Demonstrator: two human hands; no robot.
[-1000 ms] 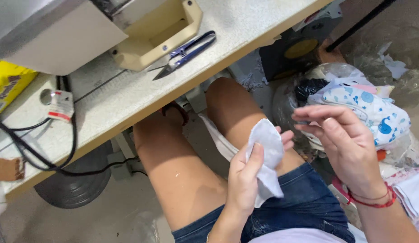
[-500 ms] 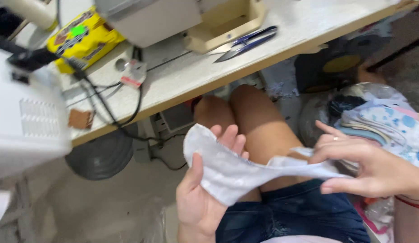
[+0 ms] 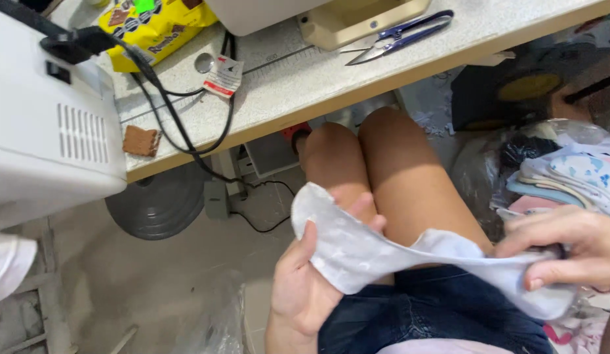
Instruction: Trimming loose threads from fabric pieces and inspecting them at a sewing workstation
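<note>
Head view. The person sat at a speckled worktable (image 3: 285,98) with a pale grey-white fabric piece (image 3: 384,252) stretched across the lap, above bare knees and dark denim shorts (image 3: 436,314). The left hand (image 3: 311,278) lay palm-up beneath the fabric's left end, thumb pressed on top, so the cloth was pinched between thumb and palm. The right hand (image 3: 570,252) was closed on the right end, fingers curled over the edge. The cloth hung in a shallow sag between the two grips and touched the thighs.

Judgement on handling: the piece looked thin and limp. It would be best kept taut with even tension from both ends, edges aligned, and thumbs close to the hem so the cloth does not twist or slip.

Packages and labels: a yellow snack bag (image 3: 154,29) with dark print lay at the table's far left, partly behind a white machine housing (image 3: 49,118). A small white tag with a red band (image 3: 223,75) hung on a black cable (image 3: 180,128) near the table's middle. A brown biscuit (image 3: 142,140) rested near the table edge. Blue-handled thread snips (image 3: 397,36) lay beside a beige tray (image 3: 357,19). At right, a clear plastic bag (image 3: 567,170) held folded patterned garments.
</note>
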